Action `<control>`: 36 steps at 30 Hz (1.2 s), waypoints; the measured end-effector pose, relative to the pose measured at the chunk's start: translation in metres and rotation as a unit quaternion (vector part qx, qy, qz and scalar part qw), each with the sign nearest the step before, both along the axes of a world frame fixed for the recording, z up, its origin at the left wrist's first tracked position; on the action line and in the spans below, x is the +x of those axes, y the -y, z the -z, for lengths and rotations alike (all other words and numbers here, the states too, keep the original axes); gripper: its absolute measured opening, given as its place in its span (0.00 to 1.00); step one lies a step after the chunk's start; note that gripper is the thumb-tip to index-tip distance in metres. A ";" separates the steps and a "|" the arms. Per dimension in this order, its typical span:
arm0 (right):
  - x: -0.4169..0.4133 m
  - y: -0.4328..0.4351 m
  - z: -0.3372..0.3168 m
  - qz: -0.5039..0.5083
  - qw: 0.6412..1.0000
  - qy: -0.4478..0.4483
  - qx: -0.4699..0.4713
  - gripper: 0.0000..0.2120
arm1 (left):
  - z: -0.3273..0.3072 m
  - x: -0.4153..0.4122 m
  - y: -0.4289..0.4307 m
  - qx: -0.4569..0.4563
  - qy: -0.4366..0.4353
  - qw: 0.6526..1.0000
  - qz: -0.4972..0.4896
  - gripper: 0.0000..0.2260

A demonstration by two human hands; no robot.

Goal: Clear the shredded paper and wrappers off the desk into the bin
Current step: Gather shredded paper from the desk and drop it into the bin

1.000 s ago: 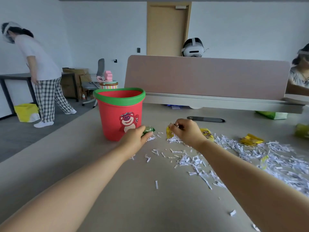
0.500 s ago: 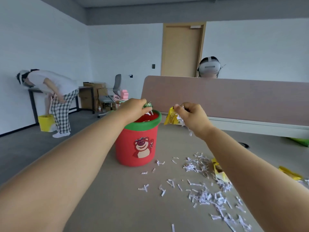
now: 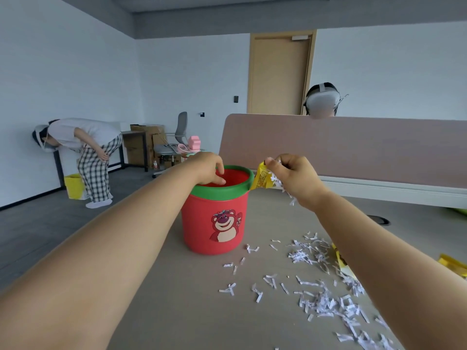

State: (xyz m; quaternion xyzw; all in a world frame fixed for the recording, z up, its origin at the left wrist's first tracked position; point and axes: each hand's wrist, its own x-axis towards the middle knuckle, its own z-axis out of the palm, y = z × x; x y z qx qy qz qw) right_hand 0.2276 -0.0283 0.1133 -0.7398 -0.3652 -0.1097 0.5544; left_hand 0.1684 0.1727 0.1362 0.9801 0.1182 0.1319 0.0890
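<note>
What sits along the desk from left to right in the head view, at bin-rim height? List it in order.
left hand over the red bin → yellow wrapper → right hand, gripping the wrapper and shredded paper.

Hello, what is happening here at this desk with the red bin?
A person is clearing litter from the desk into the red bin. The left hand is over the bin's open mouth, fingers spread and pointing down, with nothing visible in it. The right hand is just beside the rim, pinching a yellow wrapper together with some paper shreds, a few of them dropping. Much shredded paper and another yellow wrapper remain on the desk.
</note>
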 end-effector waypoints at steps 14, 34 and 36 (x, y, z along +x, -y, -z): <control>-0.013 0.002 -0.013 -0.013 1.000 -0.009 0.000 0.20 | 0.008 -0.023 -0.001 -0.024 0.047 0.998 0.028 0.24; 0.016 -0.128 -0.017 -0.022 0.954 0.099 -0.281 0.19 | 0.074 -0.059 -0.036 0.116 0.371 0.921 0.025 0.16; 0.014 -0.129 -0.017 -0.043 0.944 0.085 -0.316 0.18 | 0.075 -0.058 -0.036 0.118 0.376 0.918 0.029 0.15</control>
